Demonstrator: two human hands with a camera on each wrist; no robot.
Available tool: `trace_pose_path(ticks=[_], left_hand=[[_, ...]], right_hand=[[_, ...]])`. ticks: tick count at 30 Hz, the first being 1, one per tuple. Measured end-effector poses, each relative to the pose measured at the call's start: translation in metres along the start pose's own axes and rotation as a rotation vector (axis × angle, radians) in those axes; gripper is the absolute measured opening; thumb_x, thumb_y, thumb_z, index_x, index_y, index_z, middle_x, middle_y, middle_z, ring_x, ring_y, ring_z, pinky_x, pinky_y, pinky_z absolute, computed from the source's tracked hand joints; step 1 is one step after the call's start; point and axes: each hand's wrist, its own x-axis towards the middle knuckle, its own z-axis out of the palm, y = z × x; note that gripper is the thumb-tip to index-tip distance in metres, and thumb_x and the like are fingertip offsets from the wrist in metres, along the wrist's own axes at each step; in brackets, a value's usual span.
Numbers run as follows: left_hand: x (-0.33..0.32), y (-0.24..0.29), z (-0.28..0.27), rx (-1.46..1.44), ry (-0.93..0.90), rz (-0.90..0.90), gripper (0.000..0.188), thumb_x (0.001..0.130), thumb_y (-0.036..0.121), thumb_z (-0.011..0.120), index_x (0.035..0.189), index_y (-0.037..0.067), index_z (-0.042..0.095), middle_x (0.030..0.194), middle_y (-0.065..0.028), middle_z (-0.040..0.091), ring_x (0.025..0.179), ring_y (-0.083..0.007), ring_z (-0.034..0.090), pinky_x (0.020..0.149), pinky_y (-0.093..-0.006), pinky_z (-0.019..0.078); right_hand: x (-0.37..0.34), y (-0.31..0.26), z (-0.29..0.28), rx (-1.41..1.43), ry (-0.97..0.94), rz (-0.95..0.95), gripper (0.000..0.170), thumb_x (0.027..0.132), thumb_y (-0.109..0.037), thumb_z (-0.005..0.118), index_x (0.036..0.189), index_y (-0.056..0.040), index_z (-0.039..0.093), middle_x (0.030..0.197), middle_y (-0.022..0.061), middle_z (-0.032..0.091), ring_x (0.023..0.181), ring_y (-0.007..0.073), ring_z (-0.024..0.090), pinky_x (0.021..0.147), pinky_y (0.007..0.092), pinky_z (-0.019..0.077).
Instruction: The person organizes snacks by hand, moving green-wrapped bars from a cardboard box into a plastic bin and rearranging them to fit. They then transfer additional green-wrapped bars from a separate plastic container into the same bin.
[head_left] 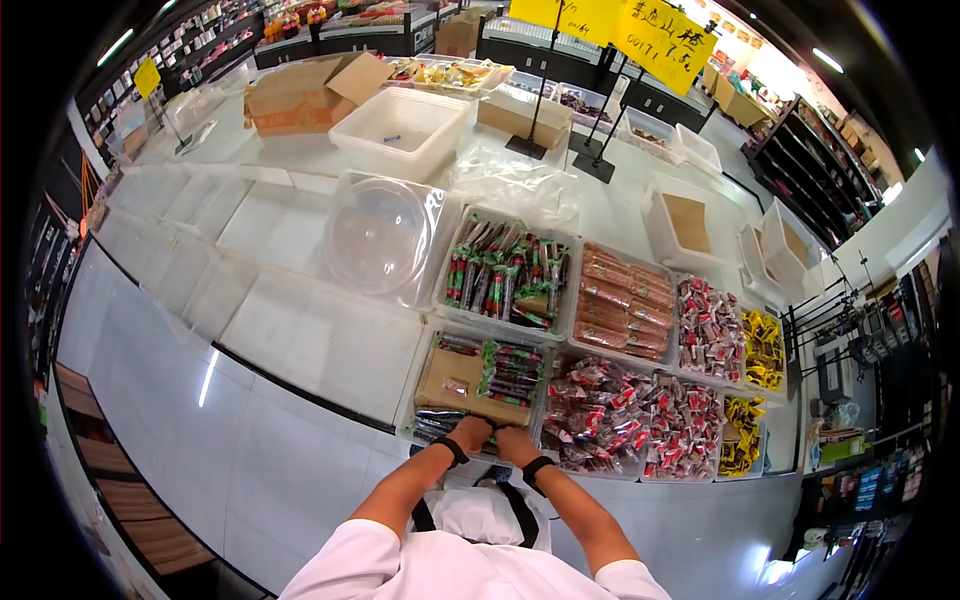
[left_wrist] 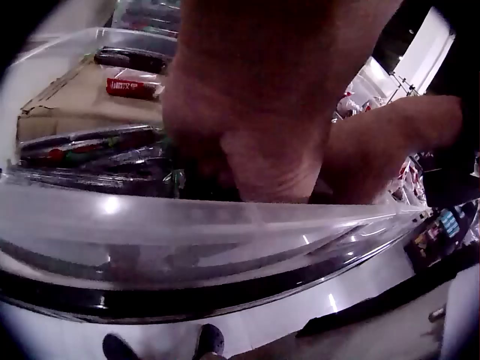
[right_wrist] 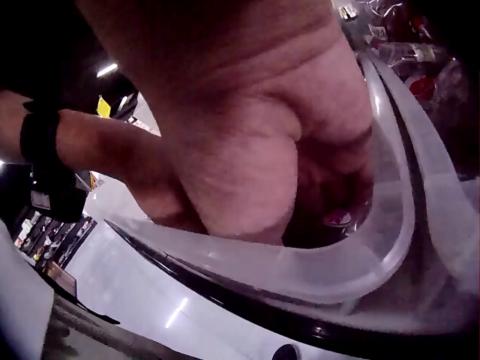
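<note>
Both hands reach down inside the front edge of a clear plastic bin (head_left: 408, 410). In the head view the left hand (head_left: 470, 432) bends over dark, green-marked wrapped snack sticks (head_left: 435, 422), its fingers curled down at them. Close beside it, the right hand (head_left: 516, 446) has its knuckles up and fingers curled in the bin's near right corner. The right wrist view has a shiny bit of wrapper (right_wrist: 339, 220) at those fingers. In the left wrist view, the left hand (left_wrist: 262, 161) hides its own fingertips. A cardboard sheet (head_left: 460, 382) lies in the bin under one small packet (left_wrist: 133, 86).
Behind stands a bin of similar sticks (head_left: 505, 275), next to one of orange-brown sticks (head_left: 625, 300). Red-and-white packets (head_left: 600, 410) fill bins at the right, with yellow packets (head_left: 762, 348) beyond. A round clear lid (head_left: 375, 235) and a white tub (head_left: 400, 130) stand farther back.
</note>
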Motion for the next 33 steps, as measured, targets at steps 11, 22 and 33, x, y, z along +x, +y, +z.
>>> trace_pose_path(ticks=[11, 22, 33], left_hand=[[-0.011, -0.004, -0.019, -0.101, -0.032, 0.005, 0.018, 0.064, 0.014, 0.068, 0.078, 0.002, 0.07, 0.081, -0.0183, 0.068, 0.081, -0.0333, 0.066, 0.072, -0.0423, 0.0537], [-0.024, -0.018, -0.047, -0.522, 0.348, 0.144, 0.042, 0.07, 0.02, 0.073, 0.103, 0.002, 0.055, 0.087, -0.0183, 0.063, 0.084, -0.0392, 0.061, 0.077, -0.0465, 0.0482], [-0.011, -0.014, -0.059, -0.337, 0.688, -0.175, 0.073, 0.072, 0.01, 0.072, 0.134, 0.007, 0.034, 0.12, -0.0185, 0.047, 0.103, -0.0414, 0.055, 0.081, -0.0472, 0.0477]], right_hand=[[-0.003, -0.009, -0.03, -0.103, -0.043, -0.039, 0.024, 0.063, -0.018, 0.071, 0.079, -0.0008, 0.07, 0.08, 0.0202, 0.067, 0.078, 0.0356, 0.066, 0.068, 0.0439, 0.0539], [-0.013, 0.015, -0.087, -0.108, 0.222, -0.151, 0.028, 0.064, -0.012, 0.066, 0.091, -0.0049, 0.065, 0.081, 0.0163, 0.065, 0.087, 0.0346, 0.061, 0.07, 0.0458, 0.0513], [0.003, 0.03, -0.08, -0.064, 0.496, 0.089, 0.028, 0.07, -0.005, 0.065, 0.098, -0.0039, 0.062, 0.093, 0.0143, 0.062, 0.099, 0.0336, 0.054, 0.088, 0.0446, 0.0442]])
